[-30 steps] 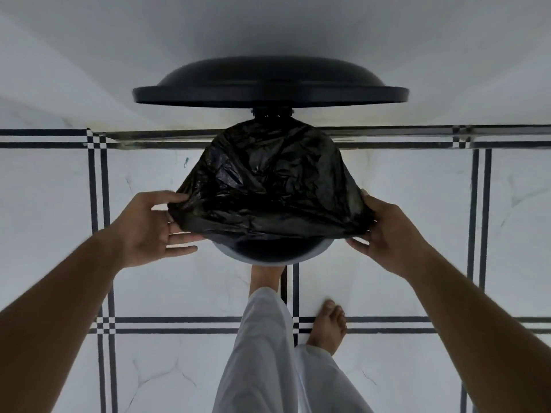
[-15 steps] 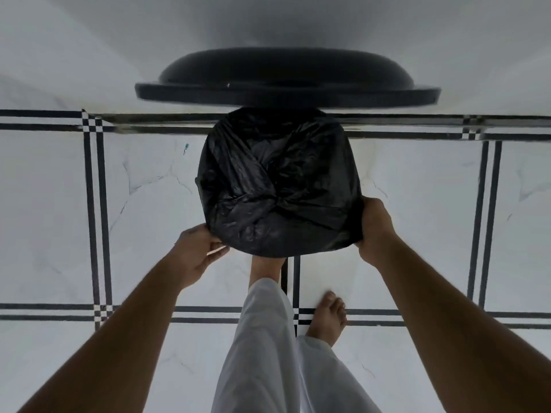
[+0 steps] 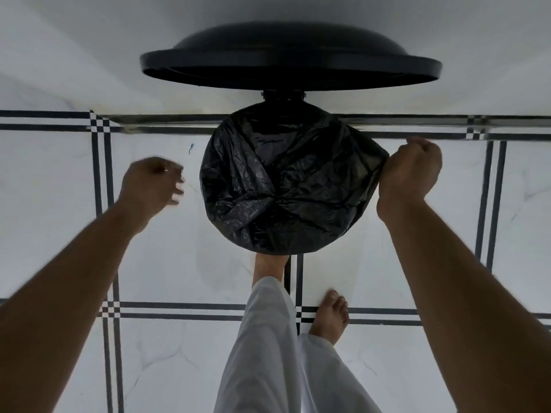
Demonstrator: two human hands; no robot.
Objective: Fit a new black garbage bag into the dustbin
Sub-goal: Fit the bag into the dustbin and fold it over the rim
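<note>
The black garbage bag (image 3: 286, 180) lies stretched over the round mouth of the dustbin, crumpled and gathered toward its middle, hiding the bin's body. The bin's black lid (image 3: 290, 59) stands raised behind it, against the wall. My right hand (image 3: 410, 171) is clenched on the bag's right edge and pulls it outward. My left hand (image 3: 152, 183) hovers left of the bin, apart from the bag, blurred, with its fingers loosely spread and nothing in it.
My bare left foot (image 3: 269, 266) is at the bin's front base and my right foot (image 3: 331, 317) stands on the white tiled floor (image 3: 167, 263) with dark line borders. A white wall (image 3: 74, 55) rises behind the bin.
My left hand has let go of the bag's left edge and moved up and away. My right hand has moved up along the right edge, still gripping. The bag now covers the whole rim.
</note>
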